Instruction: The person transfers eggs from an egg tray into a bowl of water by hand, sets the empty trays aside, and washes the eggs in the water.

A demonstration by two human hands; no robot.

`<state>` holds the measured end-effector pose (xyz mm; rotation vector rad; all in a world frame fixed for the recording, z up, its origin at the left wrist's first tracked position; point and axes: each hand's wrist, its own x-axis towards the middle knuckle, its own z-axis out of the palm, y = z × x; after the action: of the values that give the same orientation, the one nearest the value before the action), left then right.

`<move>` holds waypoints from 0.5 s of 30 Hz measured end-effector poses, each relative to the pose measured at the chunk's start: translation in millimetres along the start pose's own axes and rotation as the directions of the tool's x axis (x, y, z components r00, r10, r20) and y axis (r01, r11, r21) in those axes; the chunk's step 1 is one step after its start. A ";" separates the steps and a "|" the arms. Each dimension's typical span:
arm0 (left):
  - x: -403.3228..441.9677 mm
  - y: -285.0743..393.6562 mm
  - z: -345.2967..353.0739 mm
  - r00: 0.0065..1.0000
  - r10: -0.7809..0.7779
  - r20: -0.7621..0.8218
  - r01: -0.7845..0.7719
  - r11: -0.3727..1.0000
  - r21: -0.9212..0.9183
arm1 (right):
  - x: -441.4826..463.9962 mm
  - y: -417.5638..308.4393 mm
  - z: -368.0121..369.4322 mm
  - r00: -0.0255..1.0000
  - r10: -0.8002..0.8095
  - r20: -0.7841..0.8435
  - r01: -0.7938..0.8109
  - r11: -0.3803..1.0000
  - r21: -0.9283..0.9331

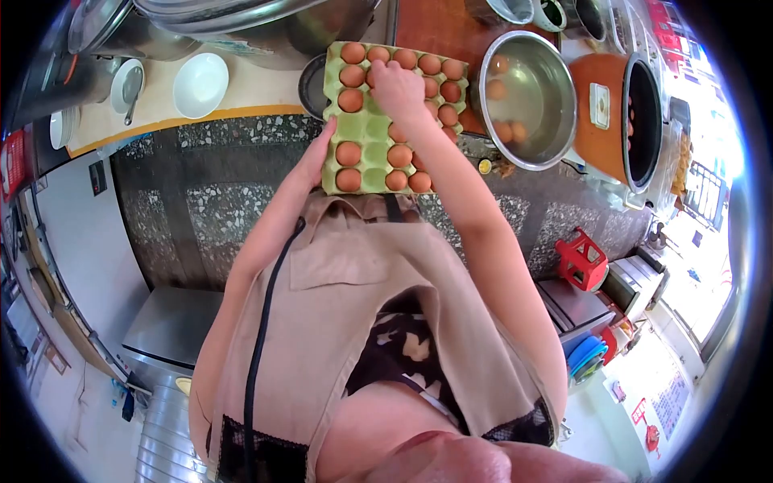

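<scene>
Gripping egg tray: left hand | right hand among eggs, closure unclear | pot label apparently illegible

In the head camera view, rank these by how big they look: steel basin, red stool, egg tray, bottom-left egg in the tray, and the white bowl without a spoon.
1. Egg tray
2. Steel basin
3. White bowl and red stool: too alike to rank
4. Bottom-left egg

Speckled dark floor — red stool — bright daylight at right.
</scene>
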<state>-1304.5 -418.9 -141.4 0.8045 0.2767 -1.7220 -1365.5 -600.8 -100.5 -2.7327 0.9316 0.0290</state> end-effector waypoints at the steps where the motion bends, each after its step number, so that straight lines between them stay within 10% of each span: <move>1: 2.3 -1.3 -4.5 1.000 0.006 0.013 -0.006 1.000 0.002 | 1.2 -2.2 3.8 0.999 0.015 -0.036 -0.018 0.996 -0.082; 7: 3.3 -3.4 -2.9 0.999 0.051 0.016 -0.052 0.999 0.005 | -19.0 12.7 -21.2 0.983 -0.052 -0.175 0.048 0.999 -0.025; 9: -2.4 0.3 5.2 0.999 0.036 -0.007 -0.036 0.999 -0.002 | -32.6 15.2 -68.4 0.952 0.184 -0.245 -0.106 0.948 0.301; 13: -8.5 3.8 16.4 0.997 0.068 0.025 -0.069 0.997 0.028 | -57.1 118.2 -103.2 0.653 0.465 -0.599 -0.335 0.886 0.322; 15: -11.5 3.5 17.1 0.997 0.064 0.041 -0.065 0.998 0.025 | -62.9 189.1 -91.8 0.578 0.682 -0.448 -0.610 0.726 0.318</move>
<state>-1306.4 -421.0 -120.7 0.7890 0.1990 -1.6828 -1535.3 -729.9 -49.2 -2.1230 1.9801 -0.6817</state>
